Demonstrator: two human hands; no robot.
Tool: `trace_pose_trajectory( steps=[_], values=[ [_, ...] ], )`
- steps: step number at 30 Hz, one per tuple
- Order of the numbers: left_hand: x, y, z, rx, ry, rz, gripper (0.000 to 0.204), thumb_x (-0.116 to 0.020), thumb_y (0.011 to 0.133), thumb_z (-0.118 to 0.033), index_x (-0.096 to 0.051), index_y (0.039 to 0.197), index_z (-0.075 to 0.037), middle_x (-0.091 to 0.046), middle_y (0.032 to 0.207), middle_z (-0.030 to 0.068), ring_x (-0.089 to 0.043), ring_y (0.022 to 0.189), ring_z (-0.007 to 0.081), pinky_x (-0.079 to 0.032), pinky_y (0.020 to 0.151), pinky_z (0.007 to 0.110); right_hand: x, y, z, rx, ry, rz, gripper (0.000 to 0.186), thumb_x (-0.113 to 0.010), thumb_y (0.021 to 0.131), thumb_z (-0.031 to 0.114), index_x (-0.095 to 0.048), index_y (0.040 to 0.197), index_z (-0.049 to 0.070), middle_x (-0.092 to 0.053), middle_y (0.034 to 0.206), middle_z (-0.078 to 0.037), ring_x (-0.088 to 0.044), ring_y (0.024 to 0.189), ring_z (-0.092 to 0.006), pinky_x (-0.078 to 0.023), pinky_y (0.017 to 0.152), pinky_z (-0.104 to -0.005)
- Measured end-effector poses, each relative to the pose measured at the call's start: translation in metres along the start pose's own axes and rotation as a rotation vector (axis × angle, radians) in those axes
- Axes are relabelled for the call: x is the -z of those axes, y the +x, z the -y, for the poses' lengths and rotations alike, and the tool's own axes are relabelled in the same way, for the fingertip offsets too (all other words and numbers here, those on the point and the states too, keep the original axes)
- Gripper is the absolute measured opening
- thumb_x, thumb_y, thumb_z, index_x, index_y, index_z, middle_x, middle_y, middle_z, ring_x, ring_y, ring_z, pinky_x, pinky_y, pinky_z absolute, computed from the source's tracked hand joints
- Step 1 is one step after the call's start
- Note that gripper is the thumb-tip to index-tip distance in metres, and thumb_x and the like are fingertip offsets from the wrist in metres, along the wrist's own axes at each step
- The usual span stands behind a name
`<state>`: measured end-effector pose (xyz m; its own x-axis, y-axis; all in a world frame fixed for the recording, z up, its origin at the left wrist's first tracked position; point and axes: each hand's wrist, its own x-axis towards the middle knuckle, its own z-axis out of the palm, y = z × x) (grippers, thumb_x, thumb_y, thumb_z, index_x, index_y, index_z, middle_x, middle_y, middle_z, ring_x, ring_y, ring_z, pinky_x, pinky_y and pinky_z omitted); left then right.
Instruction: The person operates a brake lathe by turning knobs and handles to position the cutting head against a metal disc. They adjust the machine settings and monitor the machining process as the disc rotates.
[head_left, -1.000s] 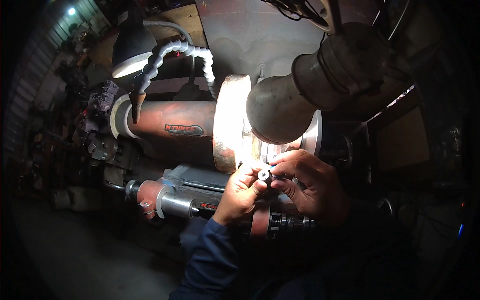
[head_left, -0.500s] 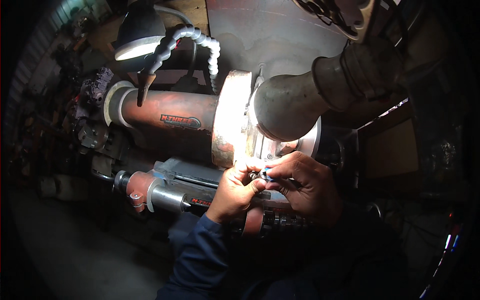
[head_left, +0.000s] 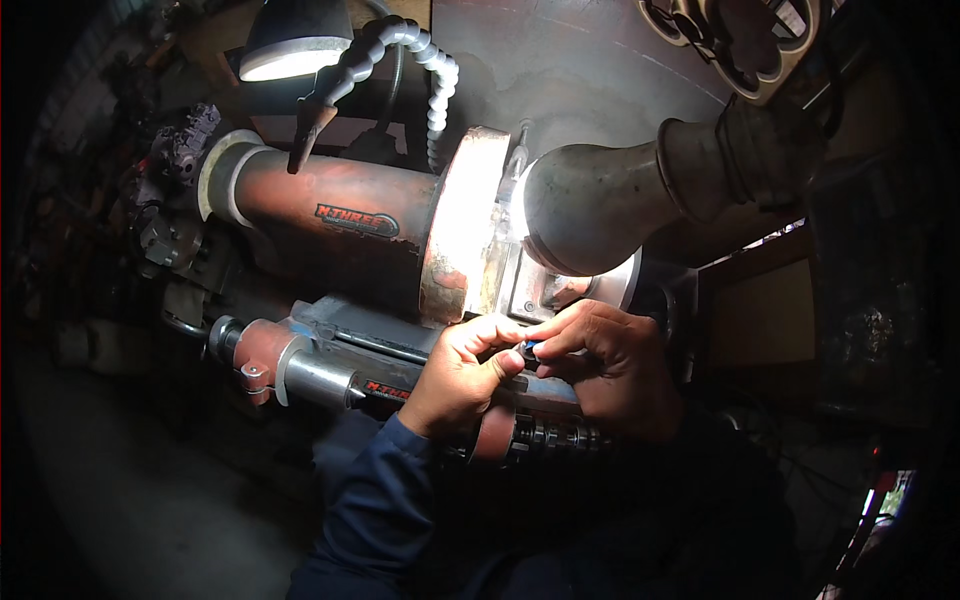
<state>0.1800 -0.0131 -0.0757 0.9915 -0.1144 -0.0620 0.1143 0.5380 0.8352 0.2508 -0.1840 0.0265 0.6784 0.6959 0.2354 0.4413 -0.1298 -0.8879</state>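
Note:
My left hand [head_left: 466, 366] pinches a small metal piece with a blue part [head_left: 531, 348] between thumb and forefinger. The fingertips of my right hand [head_left: 612, 368] close on the same piece from the right, so the two hands meet. Fingers cover most of it, and its exact kind cannot be made out. Both hands are just in front of a red and grey grinding machine [head_left: 330, 205], below its brightly lit round wheel guard [head_left: 463, 230].
A lamp [head_left: 295, 62] and a segmented hose with a nozzle [head_left: 385, 38] hang over the machine. A thick grey duct [head_left: 590, 205] runs to the upper right. Nearer me, a metal spindle with a pointed tip [head_left: 318, 375] lies left of my hands. A handwheel [head_left: 750, 50] shows at the top right.
The whole scene has shifted slightly in the picture as the view moved. Both hands stay together on the small piece, with the fingers shifted a little around it.

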Motion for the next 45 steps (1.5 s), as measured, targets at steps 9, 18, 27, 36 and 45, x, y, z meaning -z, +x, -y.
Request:
trace_pose_trajectory(
  steps=[9,18,27,36,45],
  values=[
    [-0.006,0.000,-0.003,-0.085,-0.031,-0.052,0.022,-0.071,0.092,-0.008,-0.064,0.112,-0.002,-0.068,0.109,0.0097,-0.066,0.091,0.0140,-0.055,0.086,0.030,-0.011,-0.005,-0.007,-0.030,-0.078,-0.083,0.020,-0.081,0.075,-0.005,-0.067,0.088,0.001,-0.069,0.088,-0.011,-0.072,0.082,-0.0178,-0.060,0.068,-0.0292],
    [-0.008,-0.001,-0.012,0.045,-0.100,0.013,0.016,-0.064,0.090,0.004,-0.062,0.105,0.002,-0.067,0.105,0.0066,-0.062,0.100,0.0123,-0.052,0.092,0.030,0.003,0.002,0.000,-0.017,0.050,0.024,0.017,-0.079,0.077,-0.006,-0.069,0.088,0.002,-0.070,0.090,-0.013,-0.072,0.081,-0.0175,-0.060,0.069,-0.0293],
    [-0.008,0.001,-0.002,-0.130,-0.024,-0.041,0.025,-0.071,0.094,-0.018,-0.062,0.108,0.001,-0.070,0.099,0.0072,-0.066,0.088,0.0120,-0.054,0.084,0.028,-0.006,-0.005,-0.006,-0.050,-0.013,-0.027,0.026,-0.081,0.071,-0.012,-0.067,0.088,0.002,-0.069,0.096,-0.011,-0.070,0.088,-0.0139,-0.060,0.073,-0.0274],
    [-0.005,-0.004,-0.013,-0.020,-0.029,0.062,0.012,-0.061,0.095,-0.003,-0.062,0.106,0.001,-0.069,0.099,0.0056,-0.061,0.096,0.0097,-0.049,0.090,0.028,0.010,0.001,-0.006,-0.044,0.105,0.105,0.026,-0.077,0.072,-0.013,-0.070,0.091,0.002,-0.072,0.098,-0.012,-0.071,0.095,-0.0212,-0.059,0.078,-0.0317],
    [-0.009,-0.002,-0.008,-0.062,0.045,-0.045,0.011,-0.063,0.092,-0.001,-0.062,0.103,0.000,-0.068,0.099,0.0047,-0.060,0.095,0.0084,-0.049,0.088,0.027,0.002,-0.001,-0.005,0.033,-0.033,0.029,0.026,-0.083,0.070,-0.007,-0.067,0.088,0.003,-0.071,0.097,-0.011,-0.069,0.089,-0.0158,-0.057,0.074,-0.0275]
  ],
)
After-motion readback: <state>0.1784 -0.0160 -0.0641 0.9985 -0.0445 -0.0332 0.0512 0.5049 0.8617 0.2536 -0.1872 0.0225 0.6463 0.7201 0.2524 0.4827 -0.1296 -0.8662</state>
